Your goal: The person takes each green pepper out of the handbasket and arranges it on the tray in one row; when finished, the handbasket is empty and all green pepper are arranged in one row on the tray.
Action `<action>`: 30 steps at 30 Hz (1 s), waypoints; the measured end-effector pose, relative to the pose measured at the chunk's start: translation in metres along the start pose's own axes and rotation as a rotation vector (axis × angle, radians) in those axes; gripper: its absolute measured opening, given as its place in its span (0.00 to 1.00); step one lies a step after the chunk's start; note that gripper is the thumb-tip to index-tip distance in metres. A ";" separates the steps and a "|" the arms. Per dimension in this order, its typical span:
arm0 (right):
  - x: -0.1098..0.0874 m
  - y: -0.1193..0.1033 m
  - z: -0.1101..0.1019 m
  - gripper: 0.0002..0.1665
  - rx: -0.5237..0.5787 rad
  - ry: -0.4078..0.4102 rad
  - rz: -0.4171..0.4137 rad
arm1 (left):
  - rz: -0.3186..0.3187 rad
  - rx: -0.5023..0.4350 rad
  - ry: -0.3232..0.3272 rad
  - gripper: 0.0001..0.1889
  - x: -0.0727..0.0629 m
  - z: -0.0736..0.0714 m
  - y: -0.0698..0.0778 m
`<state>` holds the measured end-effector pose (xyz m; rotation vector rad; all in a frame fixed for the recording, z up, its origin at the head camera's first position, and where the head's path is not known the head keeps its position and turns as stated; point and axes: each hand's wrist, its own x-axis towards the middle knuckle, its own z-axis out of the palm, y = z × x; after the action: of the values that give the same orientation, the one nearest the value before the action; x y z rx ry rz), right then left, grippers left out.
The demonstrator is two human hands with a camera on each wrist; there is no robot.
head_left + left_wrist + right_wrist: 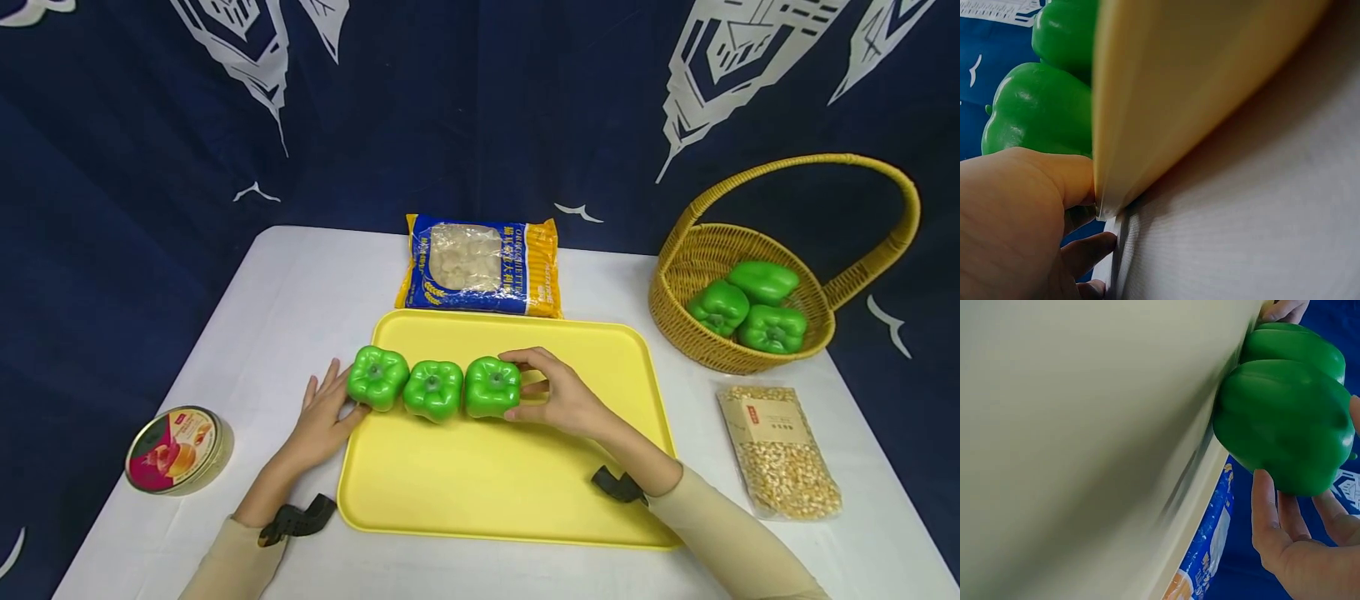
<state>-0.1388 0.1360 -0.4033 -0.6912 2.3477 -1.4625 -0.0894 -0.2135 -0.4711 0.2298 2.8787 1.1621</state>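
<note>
Three green bell peppers stand in a row on a yellow tray [510,492]: the left pepper [377,379], the middle pepper [433,391] and the right pepper [492,387]. My right hand [558,392] holds the right pepper from its right side, thumb at the near side and fingers at the far side. In the right wrist view, fingertips meet the lower part of that pepper [1285,425]. My left hand [322,425] lies at the tray's left edge, fingers fairly straight, thumb against the left pepper. The left wrist view shows this thumb beside a pepper [1038,112].
A wicker basket [675,333] with three more green peppers stands at the back right. A blue and yellow pasta bag [480,267] lies behind the tray. A bag of corn-like kernels [783,454] lies right, a round tin [178,450] left. A dark curtain hangs behind.
</note>
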 end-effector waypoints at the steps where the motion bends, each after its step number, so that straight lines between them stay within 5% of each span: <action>1: 0.000 0.000 0.000 0.43 -0.001 -0.003 -0.003 | -0.001 0.001 -0.001 0.32 0.000 0.000 0.000; 21: -0.012 -0.007 -0.031 0.43 -0.074 0.055 -0.126 | -0.004 -0.032 -0.010 0.31 0.000 0.001 0.000; 30: -0.026 0.006 -0.079 0.42 -0.067 0.175 -0.089 | -0.004 -0.024 -0.016 0.32 0.000 0.001 -0.001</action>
<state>-0.1563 0.2117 -0.3738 -0.7204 2.5382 -1.5448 -0.0896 -0.2135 -0.4721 0.2310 2.8486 1.1885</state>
